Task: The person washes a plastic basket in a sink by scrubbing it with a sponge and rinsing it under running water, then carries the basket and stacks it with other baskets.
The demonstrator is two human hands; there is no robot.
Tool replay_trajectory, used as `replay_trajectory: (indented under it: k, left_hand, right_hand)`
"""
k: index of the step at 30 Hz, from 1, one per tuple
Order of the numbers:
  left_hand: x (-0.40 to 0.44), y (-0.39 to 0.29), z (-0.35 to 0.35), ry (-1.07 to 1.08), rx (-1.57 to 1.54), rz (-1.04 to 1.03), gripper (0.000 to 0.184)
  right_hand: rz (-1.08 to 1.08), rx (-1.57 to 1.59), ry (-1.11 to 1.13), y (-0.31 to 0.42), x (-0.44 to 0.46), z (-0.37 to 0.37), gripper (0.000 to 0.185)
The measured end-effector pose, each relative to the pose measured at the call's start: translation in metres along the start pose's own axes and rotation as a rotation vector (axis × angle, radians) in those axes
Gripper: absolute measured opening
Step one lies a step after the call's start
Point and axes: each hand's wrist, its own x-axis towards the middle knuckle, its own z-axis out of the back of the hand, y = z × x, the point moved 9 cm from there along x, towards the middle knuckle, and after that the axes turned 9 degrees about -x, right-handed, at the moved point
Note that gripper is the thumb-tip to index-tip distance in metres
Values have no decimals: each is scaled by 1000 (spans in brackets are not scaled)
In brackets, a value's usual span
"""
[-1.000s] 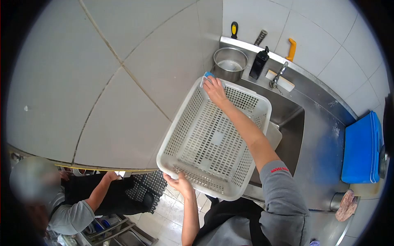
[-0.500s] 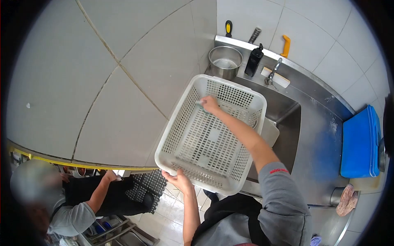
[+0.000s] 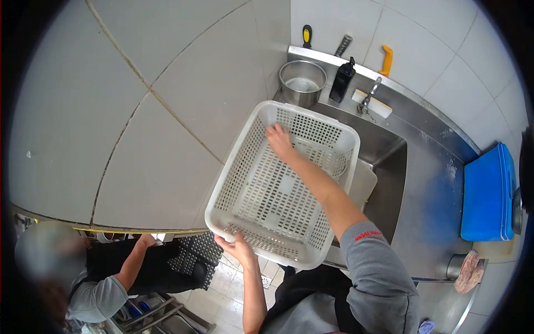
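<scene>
A large white perforated basket (image 3: 286,182) is tilted over the left part of the steel sink (image 3: 389,183). My left hand (image 3: 239,250) grips its near rim at the lower left corner, thumb over the edge. Inside the basket, near the far left corner, my right hand (image 3: 279,139) has its fingers curled against the mesh; what they hold, if anything, is hidden beneath them.
Behind the basket stand a steel pot (image 3: 302,83), a black pump bottle (image 3: 342,80) and a faucet (image 3: 369,97). A blue box (image 3: 488,195) is at the right. Another person (image 3: 105,278) is at the lower left, beyond the tiled wall (image 3: 161,156).
My right hand has moved from the basket's far left rim down into the basket. The blue and white cloth seen in it earlier no longer shows. My left hand keeps its grip.
</scene>
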Motion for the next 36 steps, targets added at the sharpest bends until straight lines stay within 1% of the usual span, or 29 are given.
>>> replay_trajectory:
  k: [1,3,4,7,10,13,15,16,17,19,20,22,24,25,26,27,29,31,32,34,36]
  left_hand:
    - [-3,-3,3,0,16,-24,56]
    - [1,-6,0,2,20,-103,55]
    - [4,3,6,-13,49,-66,55]
    - [3,0,0,11,10,-47,56]
    - [3,-1,2,24,47,-49,57]
    - [4,0,3,20,99,-65,57]
    - [1,-5,-1,-6,80,-70,57]
    - [1,-8,-3,-12,92,-79,57]
    - [0,-7,-4,-6,84,-78,56]
    - [0,-6,-2,7,72,-82,56]
    - [-1,-5,-1,-5,66,-50,57]
    - [1,-7,1,-7,59,-66,56]
    - [3,0,7,-26,87,-75,54]
    - [0,-1,9,-36,94,-79,53]
    - [-1,-3,6,-48,94,-89,53]
    - [-1,-6,5,-58,93,-103,52]
    - [1,0,8,-60,90,-74,49]
    - [-1,-1,7,-60,110,-69,48]
    - [-3,-1,6,-74,71,-27,47]
    - [-4,-2,5,-86,26,-23,45]
    - [-5,-5,-3,-82,-34,-16,43]
  right_hand:
    - [43,-65,92,6,-2,-1,11]
    - [-4,195,366,-1,4,-9,12]
    - [-19,325,499,-2,7,-12,13]
    - [-92,232,-166,-25,13,41,14]
    - [-28,-72,-167,4,-6,12,14]
    - [-4,-83,-43,40,-21,17,13]
    - [179,-229,122,107,-55,-2,14]
    - [189,-120,134,145,-82,-11,15]
    - [288,63,25,180,-107,33,16]
    - [758,461,-29,229,-155,71,15]
    - [747,506,-106,217,-144,77,12]
    - [723,603,-253,173,-115,76,10]
    - [644,292,-55,129,-79,32,11]
    - [585,166,-93,100,-64,29,12]
    - [495,47,96,71,-48,2,16]
    - [424,-23,-47,35,-36,-9,19]
    - [318,62,-119,-14,-14,10,15]
    - [118,167,-31,-21,-26,9,15]
    - [1,220,22,-21,-45,9,14]
    - [-6,358,243,15,-108,17,12]
    - [277,525,368,82,-162,80,19]
